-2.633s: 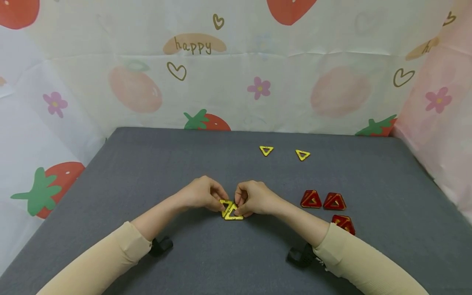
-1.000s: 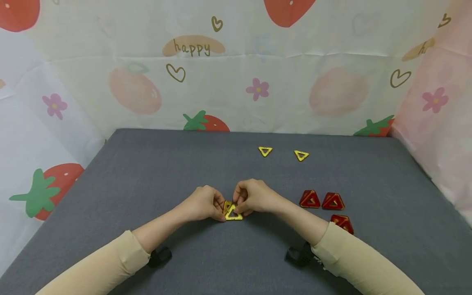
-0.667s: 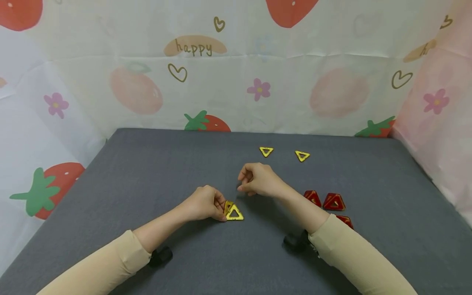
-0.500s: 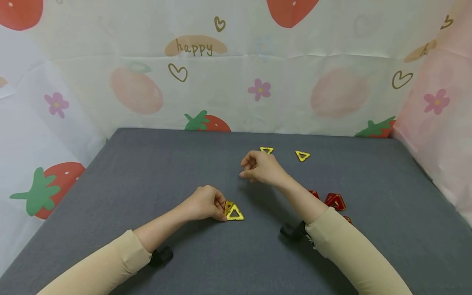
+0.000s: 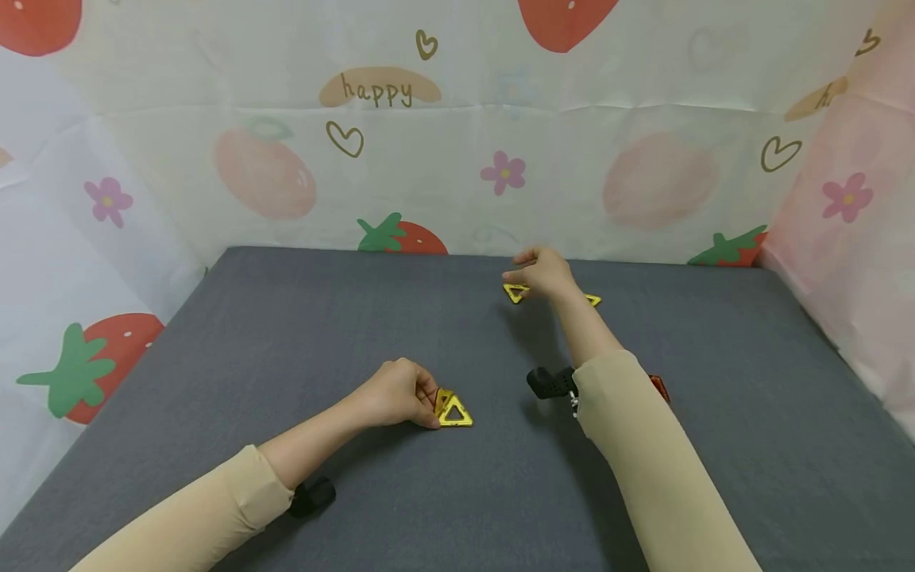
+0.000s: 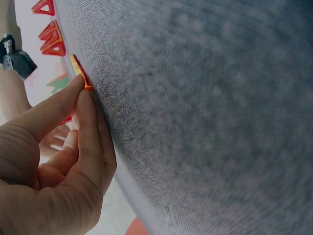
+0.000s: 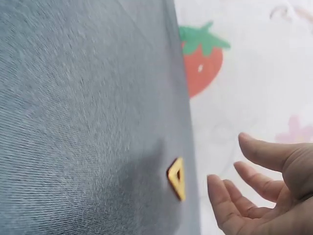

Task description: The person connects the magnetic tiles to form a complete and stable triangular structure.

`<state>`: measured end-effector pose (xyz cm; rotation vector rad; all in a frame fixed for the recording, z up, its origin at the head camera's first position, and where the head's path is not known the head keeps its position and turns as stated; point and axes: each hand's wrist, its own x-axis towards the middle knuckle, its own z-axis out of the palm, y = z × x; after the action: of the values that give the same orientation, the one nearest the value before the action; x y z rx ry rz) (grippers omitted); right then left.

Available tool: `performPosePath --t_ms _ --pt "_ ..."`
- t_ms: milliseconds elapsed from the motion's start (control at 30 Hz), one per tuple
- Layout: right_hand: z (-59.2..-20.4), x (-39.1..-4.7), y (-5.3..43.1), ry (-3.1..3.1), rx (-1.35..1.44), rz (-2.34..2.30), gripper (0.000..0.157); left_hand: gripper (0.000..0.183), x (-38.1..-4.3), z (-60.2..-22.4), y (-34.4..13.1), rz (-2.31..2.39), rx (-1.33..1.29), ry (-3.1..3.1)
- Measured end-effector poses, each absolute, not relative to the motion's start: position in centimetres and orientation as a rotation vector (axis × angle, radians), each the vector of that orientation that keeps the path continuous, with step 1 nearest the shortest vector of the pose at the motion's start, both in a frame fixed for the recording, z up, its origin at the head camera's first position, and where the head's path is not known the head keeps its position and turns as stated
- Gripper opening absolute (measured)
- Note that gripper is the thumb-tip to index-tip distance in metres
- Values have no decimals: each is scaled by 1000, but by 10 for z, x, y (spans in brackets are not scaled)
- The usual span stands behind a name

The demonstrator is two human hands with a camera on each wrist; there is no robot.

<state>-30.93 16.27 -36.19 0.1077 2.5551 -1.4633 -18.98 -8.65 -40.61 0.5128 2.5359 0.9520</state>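
My left hand (image 5: pixel 396 397) pinches the edge of a yellow triangular magnetic tile (image 5: pixel 441 395) between thumb and fingers, near the middle of the table. Right against it is a second yellow triangular tile (image 5: pixel 463 419) with an open centre. In the left wrist view the pinched tile (image 6: pixel 78 68) shows edge-on at the fingertips. My right hand (image 5: pixel 545 272) is over the back of the table, fingers apart and holding nothing. Under it lies another yellow triangle (image 5: pixel 513 287), also seen in the right wrist view as a flat triangle (image 7: pixel 176 187) beside the spread fingers (image 7: pixel 220 198).
A further yellow triangle (image 5: pixel 593 299) at the back is partly hidden by the right wrist. Red triangular tiles (image 5: pixel 659 387) lie to the right, mostly behind the right sleeve. A fruit-patterned cloth (image 5: pixel 443 175) rises behind the grey table (image 5: pixel 300 318).
My right hand has let go of the front yellow triangle and moved away to the back of the table, its fingers spreading. The left hand's tile has turned against the other; that hand stays put.
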Motion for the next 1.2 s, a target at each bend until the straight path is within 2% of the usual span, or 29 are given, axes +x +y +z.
performPosePath --t_ms 300,600,833,1200 --pt "-377 -321 168 2611 259 -1275 56 19 -189 -407 -87 955 520 2535" --pt "-392 -324 168 2710 291 -1111 55 19 -190 -407 -88 955 518 2533" --pt "-397 -324 166 2784 251 -1002 61 19 -190 -407 -88 960 513 2530" --pt "-401 -326 164 2899 249 -851 47 19 -190 -407 -87 965 498 2527"
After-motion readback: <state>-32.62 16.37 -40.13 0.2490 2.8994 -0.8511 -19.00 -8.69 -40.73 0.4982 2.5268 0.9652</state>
